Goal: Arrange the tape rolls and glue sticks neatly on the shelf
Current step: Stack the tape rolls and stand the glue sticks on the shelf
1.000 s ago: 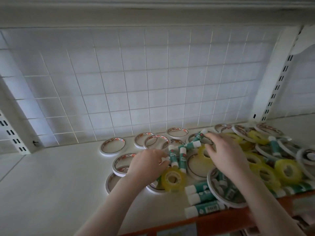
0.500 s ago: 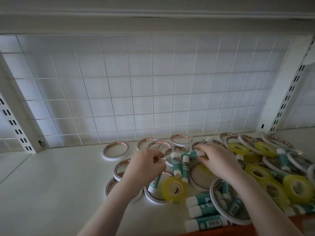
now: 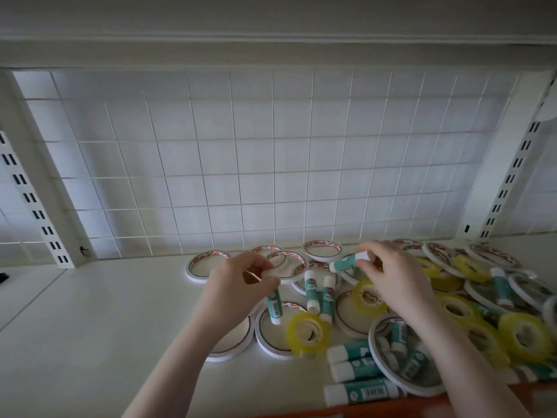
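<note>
Teal glue stick (image 3: 275,306) hanging upright from left-hand fingers (image 3: 269,280)

Dim, flat light fills the shelf (image 3: 90,312), brightest through the wire grid (image 3: 271,161) at the back, apparently lit from behind. Soft shadows lie under the hands. Wide-angle bending bows the uprights at both edges; corners darken, and detail is soft throughout.

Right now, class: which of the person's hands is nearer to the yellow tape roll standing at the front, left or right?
Left. The left hand, pinching a glue stick, sits just up-left of the yellow tape roll; the right hand, holding another glue stick, is farther up-right.
</note>
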`<state>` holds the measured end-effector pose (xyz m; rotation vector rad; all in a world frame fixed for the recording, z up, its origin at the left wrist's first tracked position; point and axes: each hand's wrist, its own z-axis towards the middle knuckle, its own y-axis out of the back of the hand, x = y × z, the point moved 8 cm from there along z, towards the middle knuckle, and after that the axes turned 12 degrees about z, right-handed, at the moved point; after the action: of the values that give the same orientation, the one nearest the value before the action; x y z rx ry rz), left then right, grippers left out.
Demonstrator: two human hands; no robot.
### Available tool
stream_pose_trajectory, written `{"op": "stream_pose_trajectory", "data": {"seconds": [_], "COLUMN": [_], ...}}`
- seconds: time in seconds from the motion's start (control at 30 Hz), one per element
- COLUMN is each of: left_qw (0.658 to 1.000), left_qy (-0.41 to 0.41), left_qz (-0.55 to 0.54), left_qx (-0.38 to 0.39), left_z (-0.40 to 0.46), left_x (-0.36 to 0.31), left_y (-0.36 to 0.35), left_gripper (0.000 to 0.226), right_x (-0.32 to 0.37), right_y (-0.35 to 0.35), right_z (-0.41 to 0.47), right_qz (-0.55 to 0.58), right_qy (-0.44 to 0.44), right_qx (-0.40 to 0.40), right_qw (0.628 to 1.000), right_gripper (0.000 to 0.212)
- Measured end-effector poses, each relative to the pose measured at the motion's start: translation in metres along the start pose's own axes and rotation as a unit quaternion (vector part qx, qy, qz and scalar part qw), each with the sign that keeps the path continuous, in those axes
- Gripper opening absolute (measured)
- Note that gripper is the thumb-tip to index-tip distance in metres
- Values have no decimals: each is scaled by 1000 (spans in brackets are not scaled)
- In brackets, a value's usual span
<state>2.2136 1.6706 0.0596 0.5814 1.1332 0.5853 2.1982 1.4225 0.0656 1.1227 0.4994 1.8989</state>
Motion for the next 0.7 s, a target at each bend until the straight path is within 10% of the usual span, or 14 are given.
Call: {"op": "stream_pose_trajectory", "data": {"seconds": [0.7], "left_qw": [966], "left_qy": [85], "left_qz": [32], "left_qx": [-243], "left_z": [-90], "left_x": [115], "left_y": [184], "left_gripper": [22], "right_x": [193], "right_y": [-85], "right_z": [-14], "right_qz": [142], "right_qy": [156], "right_qx": [-21], "right_qw": [977], "right_gripper": [27]}}
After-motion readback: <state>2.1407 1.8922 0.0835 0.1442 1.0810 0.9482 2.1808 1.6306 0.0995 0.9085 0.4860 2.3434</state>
